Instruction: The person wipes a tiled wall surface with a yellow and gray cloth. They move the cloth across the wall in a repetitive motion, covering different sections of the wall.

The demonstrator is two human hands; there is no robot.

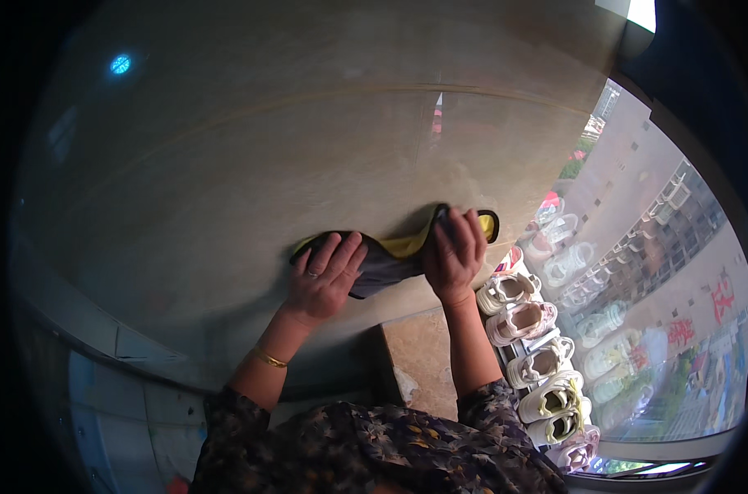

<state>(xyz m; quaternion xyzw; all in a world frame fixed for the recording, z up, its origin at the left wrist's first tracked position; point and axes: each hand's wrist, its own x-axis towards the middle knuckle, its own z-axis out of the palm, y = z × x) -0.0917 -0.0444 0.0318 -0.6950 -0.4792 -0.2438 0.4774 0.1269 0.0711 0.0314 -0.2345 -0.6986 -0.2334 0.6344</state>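
Note:
A cloth (382, 278), grey on one side and yellow on the other with dark edging, stretches in folds between my two hands. My left hand (329, 280) grips its left end, the fingers bent over the top edge; a ring and a gold bracelet show on this arm. Its right end is bunched in my right hand (456, 259), whose fingers curl round it, and a yellow flap (487, 226) sticks out beyond them. Behind the cloth is a glossy beige tiled surface (250, 156); whether the cloth touches it I cannot tell.
Several pale shoes (524, 319) stand in a row along the window on the right. The window pane (637, 247) shows buildings outside and reflections of the shoes. A brown stone-like block (423, 362) sits below my right hand. Pale cabinet-like panels (135, 412) lie at lower left.

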